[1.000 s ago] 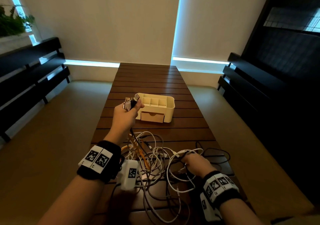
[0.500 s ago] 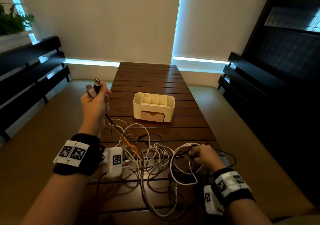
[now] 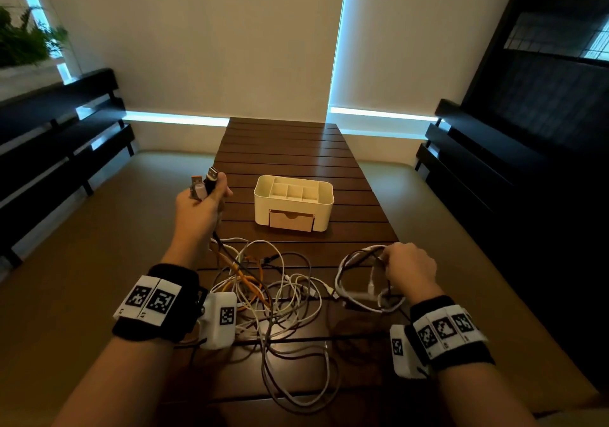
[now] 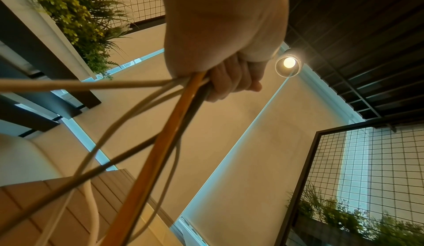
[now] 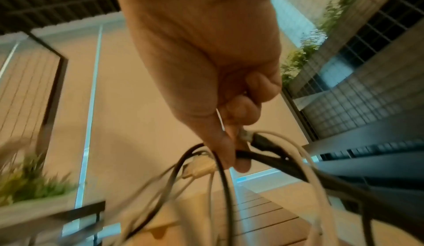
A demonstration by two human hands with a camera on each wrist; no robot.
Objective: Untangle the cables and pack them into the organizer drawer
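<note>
A tangle of white, orange and black cables [image 3: 276, 291] lies on the near half of the wooden table [image 3: 290, 150]. My left hand [image 3: 201, 206] is raised at the table's left edge and grips several cables [image 4: 174, 104], their USB plugs [image 3: 205, 184] sticking up out of the fist. My right hand [image 3: 407, 267] is lifted at the right side and grips a loop of white and black cables [image 5: 259, 157]. The cream organizer [image 3: 324, 196] stands mid-table beyond the tangle, its wooden drawer [image 3: 290, 220] pushed in.
Dark slatted benches [image 3: 56, 136] run along both sides of the table, with beige cushions [image 3: 99, 229] below them. Beyond the organizer the table runs to a wall with blinds. Plants [image 3: 23, 41] sit at the upper left.
My left hand swung out to the left with the plug ends, then came back toward the table edge. My right hand moved right and lifted, pulling its cable loop away from the tangle.
</note>
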